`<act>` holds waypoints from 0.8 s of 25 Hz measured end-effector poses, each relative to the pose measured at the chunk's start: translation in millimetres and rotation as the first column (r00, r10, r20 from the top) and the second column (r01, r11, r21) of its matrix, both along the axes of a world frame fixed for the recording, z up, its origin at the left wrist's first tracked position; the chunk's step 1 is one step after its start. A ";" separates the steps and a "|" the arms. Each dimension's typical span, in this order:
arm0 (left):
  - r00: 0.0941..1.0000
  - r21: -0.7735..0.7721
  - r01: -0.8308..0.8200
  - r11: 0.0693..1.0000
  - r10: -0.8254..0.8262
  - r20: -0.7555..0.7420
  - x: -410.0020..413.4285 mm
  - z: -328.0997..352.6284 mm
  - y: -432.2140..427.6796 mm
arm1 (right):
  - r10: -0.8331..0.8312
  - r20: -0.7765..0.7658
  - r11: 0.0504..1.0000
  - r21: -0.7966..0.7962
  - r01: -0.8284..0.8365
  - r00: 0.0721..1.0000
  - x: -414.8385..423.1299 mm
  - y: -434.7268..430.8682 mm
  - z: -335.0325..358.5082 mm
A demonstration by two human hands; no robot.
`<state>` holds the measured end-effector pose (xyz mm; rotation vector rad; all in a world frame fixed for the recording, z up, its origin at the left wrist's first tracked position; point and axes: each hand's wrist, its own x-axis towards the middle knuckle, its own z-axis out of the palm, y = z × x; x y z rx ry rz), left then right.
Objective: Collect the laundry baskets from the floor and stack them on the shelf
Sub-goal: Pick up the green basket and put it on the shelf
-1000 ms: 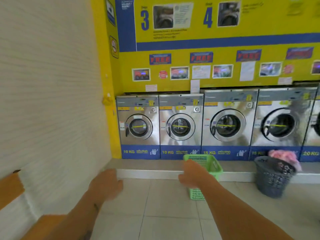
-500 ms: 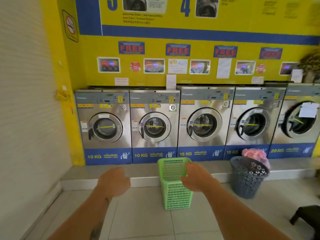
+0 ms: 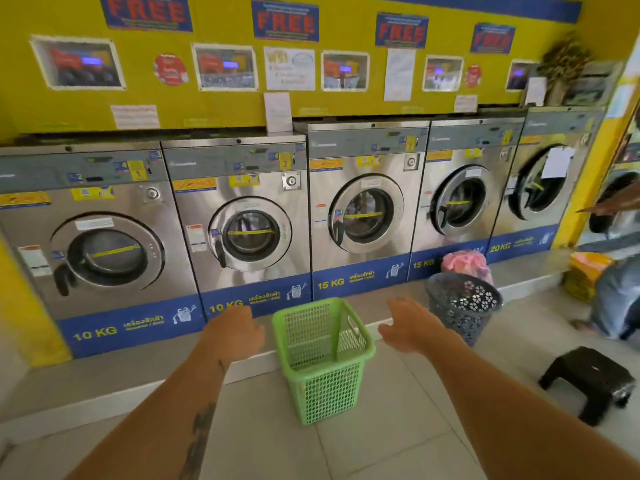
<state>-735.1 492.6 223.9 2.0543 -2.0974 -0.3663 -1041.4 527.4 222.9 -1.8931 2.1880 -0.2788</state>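
Observation:
An empty green mesh laundry basket stands upright on the tiled floor in front of the washing machines. My left hand hovers just left of its rim, fingers loosely curled, holding nothing. My right hand hovers just right of the rim, fingers relaxed and spread, also holding nothing. Neither hand touches the basket. A dark grey round basket with pink laundry piled at its back stands further right by the step. No shelf is in view.
A row of steel washing machines sits on a raised step along the yellow wall. A small black stool stands on the floor at right. A person crouches at the far right edge beside a yellow bag.
The view has moved closer to the machines and turned right. Both hands have spread apart to either side of the green basket, which now appears nearer and between them.

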 end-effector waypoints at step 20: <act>0.994 0.111 -0.106 0.988 0.102 0.038 -52.1 -238.8 -396.3 | 0.106 -0.022 0.932 0.352 -0.091 0.994 -77.2 -455.6 -190.6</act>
